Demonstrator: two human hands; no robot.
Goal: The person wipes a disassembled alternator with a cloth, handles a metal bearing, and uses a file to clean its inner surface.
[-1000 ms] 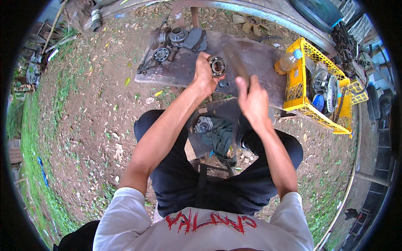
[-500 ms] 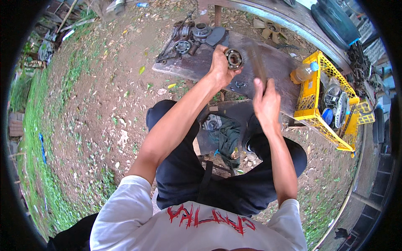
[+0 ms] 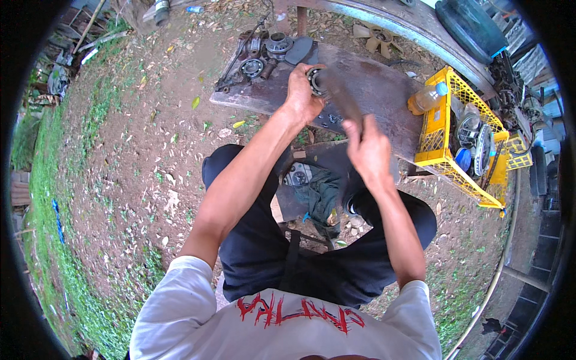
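One ball bearing (image 3: 313, 78) sits gripped in my left hand (image 3: 303, 97) over the bench (image 3: 384, 90), while my right hand (image 3: 368, 151) grips a blurred brown tool (image 3: 344, 101), its far end overlapping the bearing

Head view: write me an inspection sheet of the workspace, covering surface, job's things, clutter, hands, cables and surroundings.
Surface: dark, worn bench.
Job's things: round bearing; brown tool, motion-blurred, contact with the bearing unclear.
Clutter: metal parts at the bench's left end; bottle beside the yellow crate at its right.
Hands: left hand holds the bearing; right hand grips the tool.
Cables: nothing seen for certain.
Surroundings: leaf-strewn earth; grass at left.
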